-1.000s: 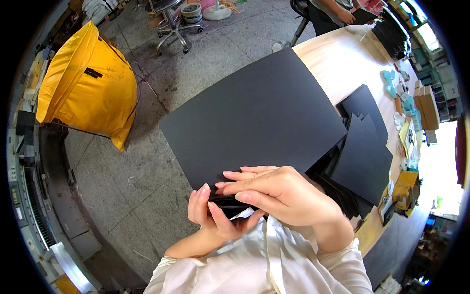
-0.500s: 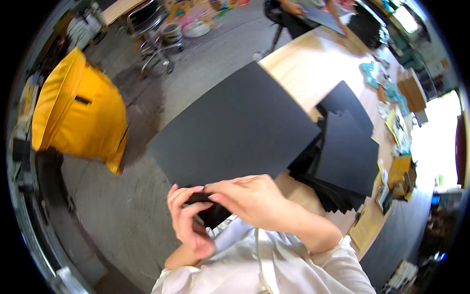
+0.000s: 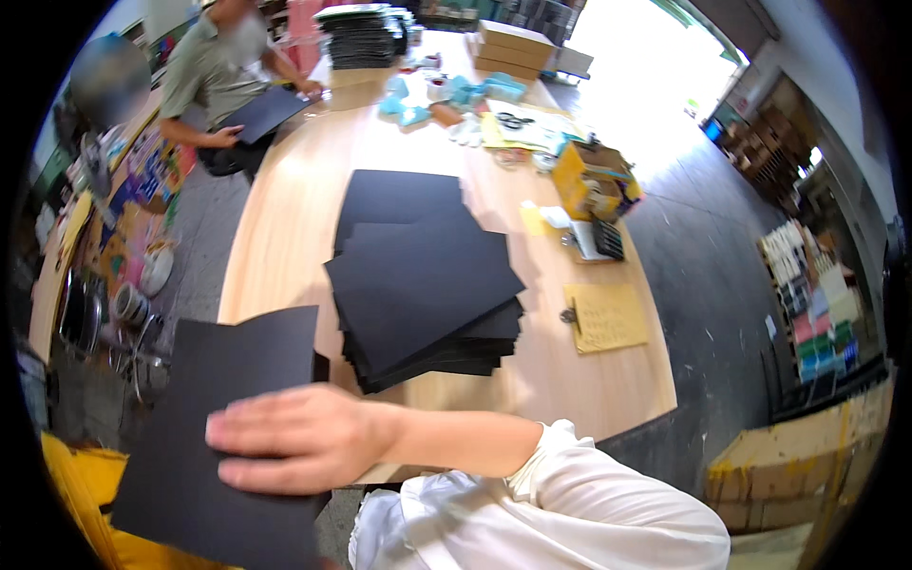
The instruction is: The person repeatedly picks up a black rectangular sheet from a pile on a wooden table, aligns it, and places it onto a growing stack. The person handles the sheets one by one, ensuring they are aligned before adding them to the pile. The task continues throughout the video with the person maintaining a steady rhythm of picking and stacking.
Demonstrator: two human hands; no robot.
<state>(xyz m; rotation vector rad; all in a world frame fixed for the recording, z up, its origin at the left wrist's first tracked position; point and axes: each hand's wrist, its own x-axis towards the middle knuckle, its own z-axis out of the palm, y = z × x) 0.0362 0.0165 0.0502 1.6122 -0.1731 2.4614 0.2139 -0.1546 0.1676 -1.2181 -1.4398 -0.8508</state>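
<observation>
At the lower left a large black sheet (image 3: 237, 370) juts past the table's near left side, its far edge bent. My right hand (image 3: 299, 439) lies flat across it, fingers stretched out toward the left. Of my left hand only a tiny patch of skin shows at the bottom edge, below the sheet; its fingers are hidden. Just beyond my right forearm, a stack of similar black sheets (image 3: 418, 285) rests unevenly on the wooden table (image 3: 285, 237).
Right of the stack lie a yellow paper with a clip (image 3: 608, 318), a calculator (image 3: 607, 240) and a yellow box (image 3: 589, 180). Across the table, a seated person (image 3: 223, 95) holds a dark sheet. A yellow bag (image 3: 81, 484) stands at lower left; cartons (image 3: 779, 475) stand lower right.
My view has swung right toward the table. My right hand, earlier pinching at the sheet's near edge beside my left, now lies flat on the sheet. My left hand has almost left view.
</observation>
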